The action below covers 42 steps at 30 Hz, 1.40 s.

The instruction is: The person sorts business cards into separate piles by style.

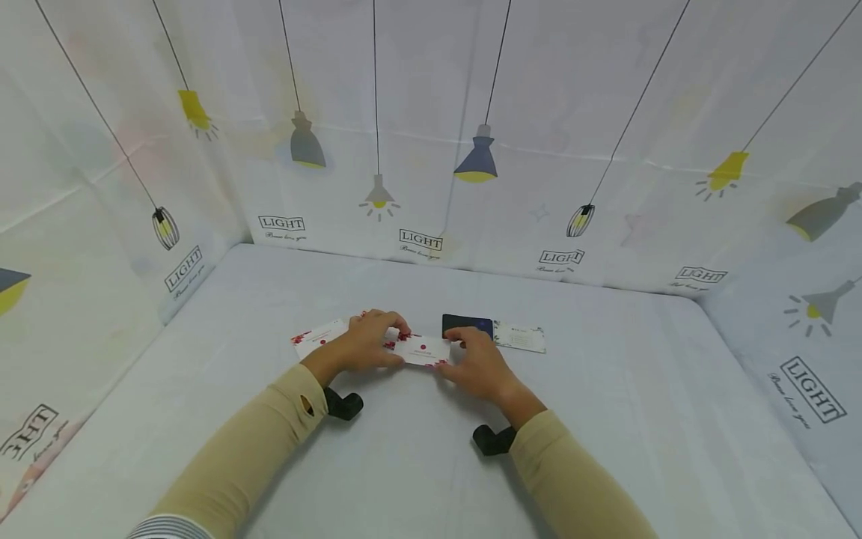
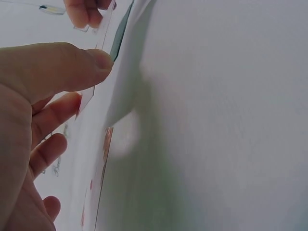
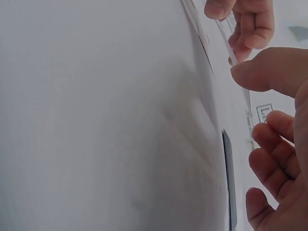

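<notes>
A white card with red flower prints [image 1: 421, 349] is between my two hands, raised off the tabletop. My left hand [image 1: 364, 343] pinches its left end between thumb and fingers; the thumb [image 2: 91, 67] lies along the card's edge in the left wrist view. At the card's right end, my right hand [image 1: 480, 365] holds it between thumb and index finger. In the right wrist view the other fingers [image 3: 269, 163] are loosely bent beside it. Another white card with red flowers [image 1: 315, 340] lies left of my left hand, partly hidden by it.
Behind my right hand lies a dark card [image 1: 465, 323], and right of it a white card with a leaf print [image 1: 520, 337]. A white cloth [image 1: 417, 464] covers the table. Lamp-printed curtains [image 1: 417, 90] stand at the back and sides. Dark mounts [image 1: 494, 440] sit at both wrists.
</notes>
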### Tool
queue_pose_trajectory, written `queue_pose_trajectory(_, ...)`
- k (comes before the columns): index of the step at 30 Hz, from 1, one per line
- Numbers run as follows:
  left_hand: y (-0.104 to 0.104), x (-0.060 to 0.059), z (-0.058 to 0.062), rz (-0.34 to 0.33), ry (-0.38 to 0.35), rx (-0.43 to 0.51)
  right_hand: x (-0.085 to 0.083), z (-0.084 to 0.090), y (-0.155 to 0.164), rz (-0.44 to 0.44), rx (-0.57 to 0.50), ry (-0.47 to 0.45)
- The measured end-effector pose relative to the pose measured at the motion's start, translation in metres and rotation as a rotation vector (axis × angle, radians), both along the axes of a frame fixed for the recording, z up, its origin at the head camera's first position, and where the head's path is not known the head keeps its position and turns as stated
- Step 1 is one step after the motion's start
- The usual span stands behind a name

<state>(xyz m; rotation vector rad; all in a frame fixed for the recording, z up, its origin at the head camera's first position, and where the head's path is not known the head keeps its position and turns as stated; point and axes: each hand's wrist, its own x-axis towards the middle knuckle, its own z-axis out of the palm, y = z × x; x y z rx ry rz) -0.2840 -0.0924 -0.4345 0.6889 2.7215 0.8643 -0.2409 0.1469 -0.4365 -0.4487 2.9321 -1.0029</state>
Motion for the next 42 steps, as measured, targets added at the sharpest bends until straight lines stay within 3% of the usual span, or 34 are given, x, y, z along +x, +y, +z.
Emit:
queue_pose_trajectory(9,0.015,-0.002,0.000,0.012,-0.004,-0.001,0.001,0.003,0.026,-0.015,-0.043,-0.011)
queue_pose_trajectory(26,0.043,-0.010,0.004,-0.067,0.000,0.032,0.010,0.005,0.064,-0.052,-0.059,0.029)
queue_pose_trajectory(30,0.048,-0.013,0.000,-0.048,0.007,0.019,0.008,0.002,0.067,-0.050,-0.054,0.019)
queue_pose_trajectory(36,0.065,-0.019,-0.007,-0.079,0.042,0.023,0.008,0.002,0.081,-0.090,-0.015,-0.008)
queue_pose_trajectory(42,0.087,-0.016,-0.008,-0.072,0.064,0.038,0.010,0.001,0.102,-0.115,-0.007,-0.008)
